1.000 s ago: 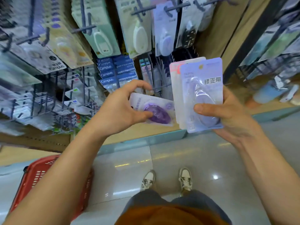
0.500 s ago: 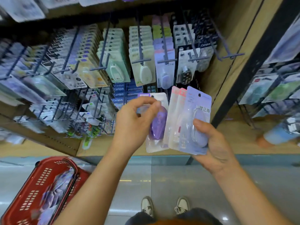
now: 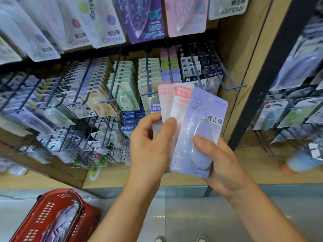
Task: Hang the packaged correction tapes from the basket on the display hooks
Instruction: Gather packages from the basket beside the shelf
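A fan of packaged correction tapes is held up in front of the display hooks (image 3: 234,87). My right hand (image 3: 222,159) grips the fan from below, thumb pressed on the front lilac pack (image 3: 202,130). Behind it stand two pink-topped packs (image 3: 181,100). My left hand (image 3: 150,147) pinches the left edge of the fan, thumb on the pink packs; the purple pack it carried earlier is hidden behind its fingers. The red basket (image 3: 52,215) sits on the floor at lower left with more packs inside.
Rows of hooks loaded with correction tape packs (image 3: 122,88) fill the wooden shelf unit. Larger Campus packs (image 3: 141,18) hang overhead. One bare hook sticks out at the shelf's right side. A black upright post (image 3: 265,81) divides off another rack at right.
The view has tilted up toward the hooks. My left hand has brought the purple pack against the fan in my right hand, and both hands now hold the packs higher, closer to the hooks.
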A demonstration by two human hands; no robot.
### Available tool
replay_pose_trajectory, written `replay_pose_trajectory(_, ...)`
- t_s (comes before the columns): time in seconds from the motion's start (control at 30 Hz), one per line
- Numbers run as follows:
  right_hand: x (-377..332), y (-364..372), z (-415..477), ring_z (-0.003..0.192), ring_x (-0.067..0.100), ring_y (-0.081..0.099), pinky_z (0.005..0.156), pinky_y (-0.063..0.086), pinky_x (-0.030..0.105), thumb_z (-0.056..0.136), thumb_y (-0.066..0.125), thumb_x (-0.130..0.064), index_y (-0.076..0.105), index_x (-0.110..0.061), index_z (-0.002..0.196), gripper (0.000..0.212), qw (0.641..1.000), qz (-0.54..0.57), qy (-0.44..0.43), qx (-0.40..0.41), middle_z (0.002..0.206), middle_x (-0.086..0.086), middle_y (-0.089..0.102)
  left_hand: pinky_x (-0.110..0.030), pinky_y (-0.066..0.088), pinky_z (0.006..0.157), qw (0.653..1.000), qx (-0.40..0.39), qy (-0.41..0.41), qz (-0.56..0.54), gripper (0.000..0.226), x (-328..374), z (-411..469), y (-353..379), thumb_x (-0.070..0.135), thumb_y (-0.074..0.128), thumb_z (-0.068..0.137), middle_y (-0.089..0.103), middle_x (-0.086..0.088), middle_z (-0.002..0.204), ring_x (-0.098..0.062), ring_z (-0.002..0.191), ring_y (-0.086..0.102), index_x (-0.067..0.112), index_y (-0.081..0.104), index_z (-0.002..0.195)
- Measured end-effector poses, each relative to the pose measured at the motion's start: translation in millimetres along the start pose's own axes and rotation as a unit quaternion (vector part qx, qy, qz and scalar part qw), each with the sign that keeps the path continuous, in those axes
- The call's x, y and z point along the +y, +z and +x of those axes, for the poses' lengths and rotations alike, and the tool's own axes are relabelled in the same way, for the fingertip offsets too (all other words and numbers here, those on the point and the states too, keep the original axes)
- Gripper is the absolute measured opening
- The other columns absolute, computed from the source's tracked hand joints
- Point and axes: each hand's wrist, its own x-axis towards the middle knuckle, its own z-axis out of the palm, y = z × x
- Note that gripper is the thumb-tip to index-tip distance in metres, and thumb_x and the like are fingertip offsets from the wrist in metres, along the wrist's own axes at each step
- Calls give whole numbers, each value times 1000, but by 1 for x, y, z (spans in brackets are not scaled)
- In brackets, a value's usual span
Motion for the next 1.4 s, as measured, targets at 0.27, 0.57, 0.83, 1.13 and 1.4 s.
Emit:
replay_pose_trajectory(0.27, -22, 12, 2, 101, 22, 72, 79, 59, 35, 58, 91, -39, 74, -35, 110, 55, 994, -15, -99, -33, 110, 2, 74, -33, 47, 67, 996, 49, 65, -31, 16, 27, 11, 14, 20, 68, 85, 60, 2, 77, -15, 71, 56, 26, 57, 75)
replay_pose_trajectory(0.57, -90, 55, 12, 96, 28, 73, 78, 57, 33, 63, 85, -26, 76, -32, 102, 40, 956, -126, -261, -44, 98, 4, 76, -18, 40, 66, 915, 129, 369, 102, 17, 100, 31, 35, 23, 48, 100, 49, 14, 74, 0, 68, 49, 30, 41, 87)
replay_pose_trajectory(0.83, -187, 117, 39, 82, 9, 71, 68, 54, 22, 84, 70, -18, 68, -13, 101, 18, 893, -237, -376, -74, 88, -7, 73, -18, 35, 61, 871, 152, 446, 138, 18, 212, 79, 41, 27, 47, 101, 51, 6, 80, -7, 70, 46, 25, 41, 84)
replay_pose_trajectory(1.13, -211, 141, 79, 102, 27, 71, 87, 59, 45, 79, 76, -14, 69, -16, 110, 32, 900, -146, -411, -22, 112, 8, 74, -23, 38, 66, 917, 174, 359, -13, 18, 253, 126, 67, 24, 45, 102, 47, 8, 80, -2, 68, 46, 24, 42, 85)
replay_pose_trajectory(1.4, -250, 131, 88, 94, 21, 73, 78, 61, 34, 87, 70, -9, 71, -18, 103, 19, 883, -222, -409, 59, 102, 1, 77, -43, 49, 71, 933, 124, 337, 11, 17, 252, 153, 70, 22, 44, 101, 62, -5, 92, -19, 78, 56, 29, 46, 85)
